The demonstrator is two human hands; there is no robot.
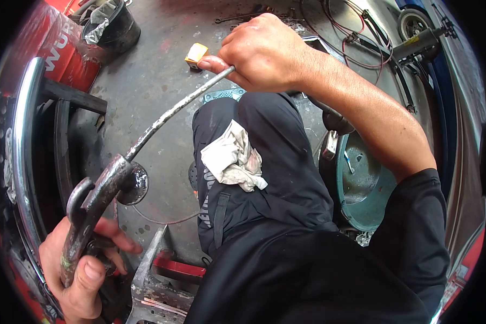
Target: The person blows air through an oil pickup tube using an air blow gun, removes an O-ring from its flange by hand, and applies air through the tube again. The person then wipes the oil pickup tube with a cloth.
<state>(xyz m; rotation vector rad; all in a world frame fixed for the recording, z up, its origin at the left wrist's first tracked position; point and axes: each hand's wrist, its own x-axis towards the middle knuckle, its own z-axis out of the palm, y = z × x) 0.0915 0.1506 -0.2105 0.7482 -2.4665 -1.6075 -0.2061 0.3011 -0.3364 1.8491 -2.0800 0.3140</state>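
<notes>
My left hand [81,281], at the lower left, is closed round the bottom of a worn metal part [105,183] shaped like a tube. A curved hook sticks out from one side of it and a round disc [134,184] from the other. From its upper end runs a long, slightly bent metal rod [173,109], stained and tilted up to the right. At the top, my right hand [264,54] is closed on the rod's far end, thumb stretched along it; the very tip is hidden in the fist. A crumpled, stained white rag [229,151] lies across my lap.
A teal basin [356,216] sits right of my legs. On the floor ahead is a yellow box [197,53]. A black bucket [119,32] and red drum [73,59] stand upper left, with a chrome tube [26,140] at left. Red hoses [356,24] lie upper right.
</notes>
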